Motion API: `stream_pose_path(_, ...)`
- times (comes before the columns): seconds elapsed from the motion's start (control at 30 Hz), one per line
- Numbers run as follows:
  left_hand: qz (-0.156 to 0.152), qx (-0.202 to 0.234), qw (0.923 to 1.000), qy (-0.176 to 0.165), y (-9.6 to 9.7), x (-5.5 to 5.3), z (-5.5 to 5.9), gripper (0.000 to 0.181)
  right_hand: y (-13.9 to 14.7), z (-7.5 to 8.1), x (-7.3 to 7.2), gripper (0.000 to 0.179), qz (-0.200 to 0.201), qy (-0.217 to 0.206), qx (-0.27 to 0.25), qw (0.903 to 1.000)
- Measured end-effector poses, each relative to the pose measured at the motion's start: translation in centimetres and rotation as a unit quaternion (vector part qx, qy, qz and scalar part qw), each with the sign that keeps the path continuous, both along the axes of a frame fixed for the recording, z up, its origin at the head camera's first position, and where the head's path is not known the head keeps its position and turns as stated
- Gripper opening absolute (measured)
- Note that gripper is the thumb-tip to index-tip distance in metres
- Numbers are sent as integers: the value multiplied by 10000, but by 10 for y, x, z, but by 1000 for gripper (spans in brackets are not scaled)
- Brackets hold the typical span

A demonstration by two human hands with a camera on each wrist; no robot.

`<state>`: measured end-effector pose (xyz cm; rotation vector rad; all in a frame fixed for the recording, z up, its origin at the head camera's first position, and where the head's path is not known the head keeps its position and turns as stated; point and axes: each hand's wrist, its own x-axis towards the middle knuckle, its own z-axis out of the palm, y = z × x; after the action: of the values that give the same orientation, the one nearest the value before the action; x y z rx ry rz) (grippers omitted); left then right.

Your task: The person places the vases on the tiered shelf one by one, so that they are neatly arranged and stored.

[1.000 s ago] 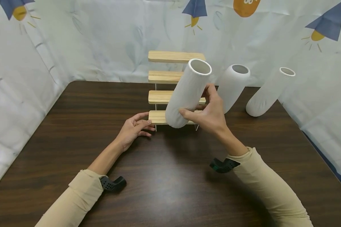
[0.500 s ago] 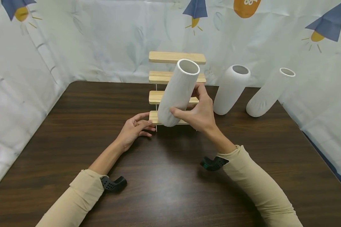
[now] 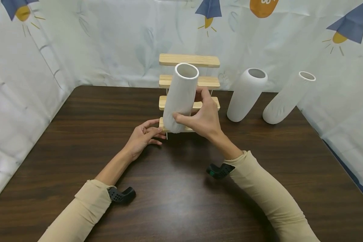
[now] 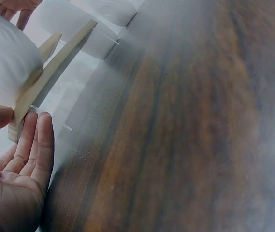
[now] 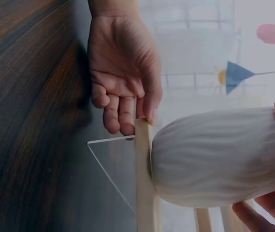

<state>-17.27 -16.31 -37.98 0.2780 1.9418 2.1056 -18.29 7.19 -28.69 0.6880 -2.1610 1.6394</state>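
Observation:
My right hand (image 3: 207, 117) grips a tall white vase (image 3: 179, 97) by its side, thumb in front, in the head view. The vase stands with its base on or right at the left part of the lowest board (image 5: 144, 179) of a small tiered wooden shelf (image 3: 189, 60). In the right wrist view its ribbed base seems to touch that board. My left hand (image 3: 142, 139) pinches the left end of the same board between thumb and fingers, as the left wrist view also shows. The vase hides parts of the boards behind it.
Two more white vases stand on the dark wood table (image 3: 169, 201) right of the shelf: a round-shouldered vase (image 3: 245, 97) and, further right, a narrower-mouthed vase (image 3: 285, 101). A patterned white curtain (image 3: 109, 43) hangs behind the table. Thin clear legs (image 5: 110, 176) support the shelf.
My right hand has carried the vase leftward along the lowest board, and the vase is now more upright. The left hand has kept its hold on the board's end.

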Motion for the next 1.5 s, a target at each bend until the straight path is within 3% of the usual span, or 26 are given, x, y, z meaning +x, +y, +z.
stream_pose_path(0.57,-2,-150,9999,79,-1,0,1,54,-10,2,-2,71,-183,80,360,9992)
stream_pose_path(0.87,-83,-136,9997,162,-1,0,0,53,-15,4,-2,72,-324,-114,729,9967)
stream_pose_path(1.5,-33,-212,9997,153,0,1,-2,56,-12,-3,4,71,-60,-136,378,9992)
